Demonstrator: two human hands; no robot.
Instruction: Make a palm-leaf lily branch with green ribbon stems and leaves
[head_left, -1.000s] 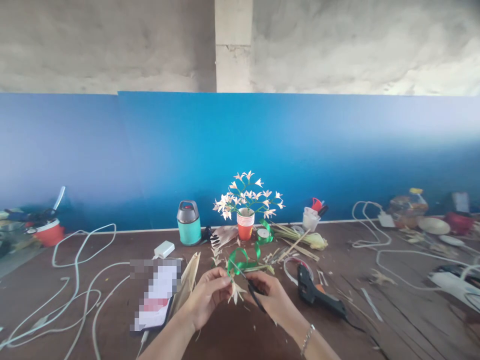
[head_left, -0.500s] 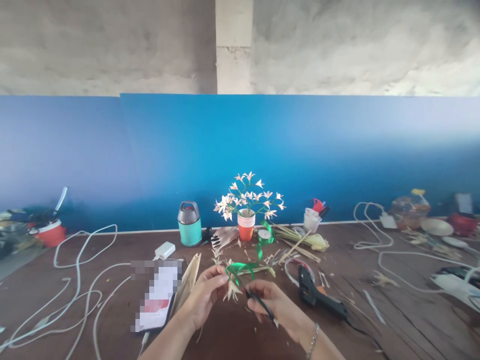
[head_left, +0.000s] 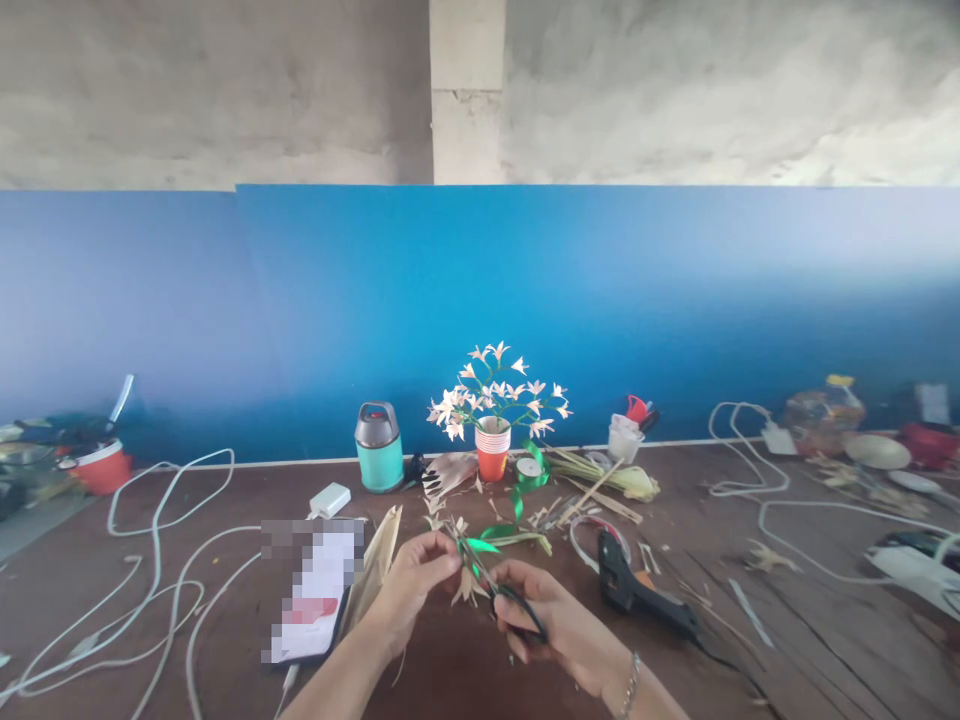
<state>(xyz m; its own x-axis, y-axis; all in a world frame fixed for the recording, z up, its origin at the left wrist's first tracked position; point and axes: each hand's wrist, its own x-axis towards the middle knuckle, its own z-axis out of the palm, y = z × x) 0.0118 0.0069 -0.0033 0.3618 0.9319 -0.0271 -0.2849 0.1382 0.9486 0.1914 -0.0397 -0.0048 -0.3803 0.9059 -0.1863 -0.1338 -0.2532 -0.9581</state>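
My left hand (head_left: 420, 582) is closed, pinching the green ribbon (head_left: 482, 546) between thumb and fingertips. A pale dried-leaf flower (head_left: 468, 588) hangs just below those fingertips; whether the fingers hold its stem too is hidden. My right hand (head_left: 532, 605) grips a pair of scissors by its black handles (head_left: 525, 612), with the blades pointing up and left across the ribbon beside my left fingertips. Behind the hands, a ribbon spool (head_left: 528, 468) lies near a stack of red and white paper cups (head_left: 493, 455) holding a spray of pale flowers (head_left: 510, 392).
To the right lies a black glue gun (head_left: 641, 595) with its cord. Stalks and husks (head_left: 600, 475) are scattered behind it. On the left are a phone (head_left: 315, 600), a white charger (head_left: 330, 499), loose white cables (head_left: 157, 520) and a turquoise container (head_left: 380, 460).
The scissors have swung up and left, their blades now at the ribbon. The ribbon's loop by my left fingertips has become a short strip, apart from the length near the spool.
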